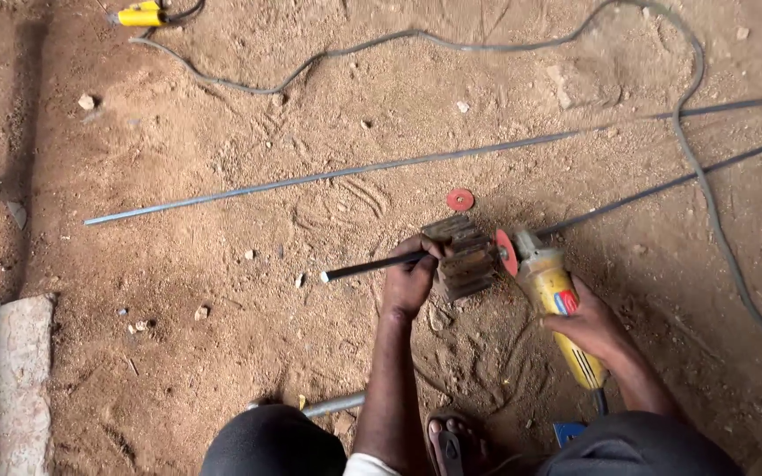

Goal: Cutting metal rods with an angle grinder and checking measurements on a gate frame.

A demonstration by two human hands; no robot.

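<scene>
Head view, looking down on bare sandy ground (222,353). The left hand (410,280) is clamped around a thin dark rod (372,265), pressing it down where it crosses a small ridged block (462,256) lying on the ground near the middle of the view. The rod's free end sticks out to the left of the hand; its other length runs on up and right toward the right edge. The right hand (594,328) is closed around the body of a yellow grinder (562,308), which points up and left. Its red disc (506,252) stands on edge just beside the right side of the block, at the rod; whether it touches the rod cannot be told. The hands are apart, one on each side of the block. A spare red disc (460,200) lies flat on the ground just above the block. A second, longer rod (399,165) lies diagonally across the ground, well above the work. A grey cable (698,159) loops across the top and down the right side. A yellow plug (138,15) sits near the top left corner. A stone slab (19,379) lies at the lower left edge. A sandalled foot (451,436) rests at the bottom, between the person's knees. A short pipe (332,405) lies beside the left knee.
</scene>
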